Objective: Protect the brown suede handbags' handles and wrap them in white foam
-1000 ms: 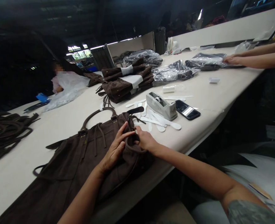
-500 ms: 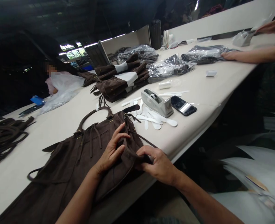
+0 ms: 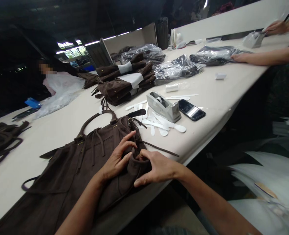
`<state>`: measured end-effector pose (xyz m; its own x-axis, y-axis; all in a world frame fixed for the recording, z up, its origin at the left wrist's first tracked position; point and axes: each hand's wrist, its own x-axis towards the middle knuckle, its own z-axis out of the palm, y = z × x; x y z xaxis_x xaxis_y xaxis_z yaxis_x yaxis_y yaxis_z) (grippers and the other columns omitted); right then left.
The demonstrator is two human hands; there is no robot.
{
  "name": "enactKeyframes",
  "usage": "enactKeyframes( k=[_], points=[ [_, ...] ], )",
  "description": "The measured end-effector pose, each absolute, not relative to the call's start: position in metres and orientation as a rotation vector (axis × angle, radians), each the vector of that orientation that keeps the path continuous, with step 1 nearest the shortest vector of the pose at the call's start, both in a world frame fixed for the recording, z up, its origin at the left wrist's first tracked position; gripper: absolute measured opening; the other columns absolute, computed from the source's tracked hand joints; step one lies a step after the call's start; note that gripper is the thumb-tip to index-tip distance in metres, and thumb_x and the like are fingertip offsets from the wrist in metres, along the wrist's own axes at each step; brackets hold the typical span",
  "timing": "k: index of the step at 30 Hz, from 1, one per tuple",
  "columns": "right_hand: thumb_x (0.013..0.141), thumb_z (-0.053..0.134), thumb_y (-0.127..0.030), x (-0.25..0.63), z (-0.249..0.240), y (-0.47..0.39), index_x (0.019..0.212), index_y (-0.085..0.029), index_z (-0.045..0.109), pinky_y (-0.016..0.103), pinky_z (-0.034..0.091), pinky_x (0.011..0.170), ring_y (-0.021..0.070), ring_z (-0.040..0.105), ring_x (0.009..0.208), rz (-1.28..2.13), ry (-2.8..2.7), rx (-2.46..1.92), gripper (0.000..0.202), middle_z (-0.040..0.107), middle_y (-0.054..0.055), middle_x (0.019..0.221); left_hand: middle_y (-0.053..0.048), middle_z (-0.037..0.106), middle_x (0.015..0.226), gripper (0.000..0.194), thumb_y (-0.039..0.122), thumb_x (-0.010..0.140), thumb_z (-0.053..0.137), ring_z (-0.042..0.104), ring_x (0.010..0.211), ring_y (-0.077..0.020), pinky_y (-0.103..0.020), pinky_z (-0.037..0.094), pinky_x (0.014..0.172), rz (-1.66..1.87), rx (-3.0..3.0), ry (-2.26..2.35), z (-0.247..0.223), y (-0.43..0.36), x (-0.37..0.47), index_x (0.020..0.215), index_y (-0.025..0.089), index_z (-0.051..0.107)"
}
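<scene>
A dark brown fabric bag (image 3: 85, 169) lies on the white table, its curved handle towards the back and thin cords hanging over its front. My left hand (image 3: 117, 158) rests on the bag's right part, fingers apart, thumb pointing right. My right hand (image 3: 154, 166) grips the bag's right end, thumb outside and fingers tucked into a fold where their tips are hidden. Behind the bag are white serrated plastic strips (image 3: 162, 124), a grey tape dispenser (image 3: 164, 106) and a black phone (image 3: 191, 110).
Brown bags wrapped with white bands (image 3: 124, 81) are stacked behind. Plastic-wrapped items (image 3: 178, 68) lie further right, where another person's hand (image 3: 242, 57) touches one. Brown straps (image 3: 4, 140) lie at left. A person sits behind clear plastic (image 3: 61, 88). The table edge (image 3: 208, 130) runs along the right.
My right hand has moved slightly left and up, its fingers now deeper in the fold of the bag's end. A cord now stretches right over the table. The view has shifted a little.
</scene>
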<state>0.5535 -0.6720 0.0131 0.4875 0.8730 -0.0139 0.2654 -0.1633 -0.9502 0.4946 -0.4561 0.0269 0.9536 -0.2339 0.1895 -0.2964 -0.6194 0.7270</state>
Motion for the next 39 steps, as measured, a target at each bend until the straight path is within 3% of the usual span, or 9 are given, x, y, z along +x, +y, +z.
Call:
enactKeyframes(
  k=[4,8,13,16,19,22,28,34,39],
  points=[
    [0.058,0.085,-0.051,0.561,0.008,-0.667,0.130,-0.021,0.055,0.032,0.043,0.100,0.0245,0.055,0.117,0.744,-1.088,-1.574,0.083,0.058,0.007,0.128,-0.011,0.030,0.154,0.018,0.037,0.096,0.046,0.028,0.142,-0.0286,-0.047,0.026,0.115,0.190,2.181,-0.384,0.023,-0.455,0.492,0.101,0.021,0.053],
    [0.061,0.085,-0.043,0.550,0.007,-0.668,0.124,-0.021,0.063,0.034,0.032,0.111,0.0276,0.043,0.132,0.641,-1.103,-1.549,0.071,0.047,0.008,0.143,-0.012,0.035,0.150,0.008,0.028,0.096,0.049,0.032,0.140,-0.0286,-0.050,0.026,0.115,0.385,2.063,-0.410,0.019,-0.459,0.489,0.097,0.020,0.052],
    [0.067,0.081,-0.036,0.550,0.012,-0.667,0.104,-0.022,0.072,0.025,0.048,0.086,0.0209,0.063,0.100,0.672,-1.115,-1.439,0.040,0.069,-0.001,0.105,-0.012,0.035,0.149,0.009,0.028,0.095,0.051,0.035,0.139,-0.0298,-0.051,0.030,0.114,0.469,2.010,-0.442,0.016,-0.466,0.493,0.093,0.019,0.053],
    [0.061,0.084,-0.037,0.572,0.010,-0.664,0.089,-0.017,0.071,0.021,0.047,0.065,0.0169,0.063,0.077,0.866,-1.140,-1.506,0.036,0.068,-0.004,0.080,-0.011,0.036,0.149,0.014,0.032,0.096,0.049,0.035,0.139,-0.0285,-0.049,0.031,0.114,0.361,2.077,-0.408,0.017,-0.469,0.498,0.093,0.020,0.054],
    [0.063,0.083,-0.036,0.595,0.008,-0.664,0.095,-0.015,0.070,0.022,0.048,0.072,0.0183,0.063,0.083,1.063,-1.163,-1.432,0.041,0.068,-0.002,0.085,-0.010,0.034,0.153,0.025,0.037,0.098,0.042,0.031,0.142,-0.0265,-0.047,0.027,0.117,0.168,2.217,-0.356,0.020,-0.471,0.500,0.113,0.022,0.054],
    [0.068,0.080,-0.038,0.597,0.013,-0.670,0.112,-0.018,0.068,0.028,0.048,0.088,0.0229,0.062,0.101,1.121,-1.144,-1.350,0.050,0.069,0.001,0.104,-0.007,0.028,0.157,0.046,0.041,0.100,0.030,0.021,0.146,-0.0234,-0.048,0.015,0.121,-0.010,2.338,-0.374,0.021,-0.471,0.500,0.143,0.024,0.037],
    [0.079,0.071,-0.048,0.523,0.017,-0.686,0.127,-0.021,0.061,0.038,0.041,0.104,0.0272,0.056,0.117,0.593,-0.859,-1.558,0.056,0.064,0.007,0.122,-0.002,0.019,0.159,0.058,0.049,0.101,0.018,0.010,0.148,-0.0185,-0.048,0.002,0.122,-0.165,2.463,-0.390,0.018,-0.469,0.499,0.152,0.023,0.020],
    [0.085,0.060,-0.056,0.482,0.005,-0.669,0.094,-0.018,0.062,0.035,0.047,0.079,0.0227,0.057,0.089,-0.056,-0.608,-1.749,0.040,0.062,0.008,0.090,-0.002,0.016,0.160,0.059,0.053,0.100,0.020,0.008,0.148,-0.0182,-0.049,0.000,0.121,-0.239,2.530,-0.382,0.017,-0.470,0.503,0.153,0.026,0.018],
    [0.092,0.053,-0.036,0.495,-0.004,-0.649,0.068,-0.019,0.049,0.035,0.042,0.070,0.0191,0.049,0.071,-0.333,-0.659,-1.883,0.029,0.054,0.003,0.068,-0.003,0.017,0.160,0.058,0.052,0.100,0.022,0.008,0.148,-0.0184,-0.050,0.000,0.121,-0.265,2.594,-0.438,0.013,-0.470,0.504,0.152,0.026,0.020]
  ],
)
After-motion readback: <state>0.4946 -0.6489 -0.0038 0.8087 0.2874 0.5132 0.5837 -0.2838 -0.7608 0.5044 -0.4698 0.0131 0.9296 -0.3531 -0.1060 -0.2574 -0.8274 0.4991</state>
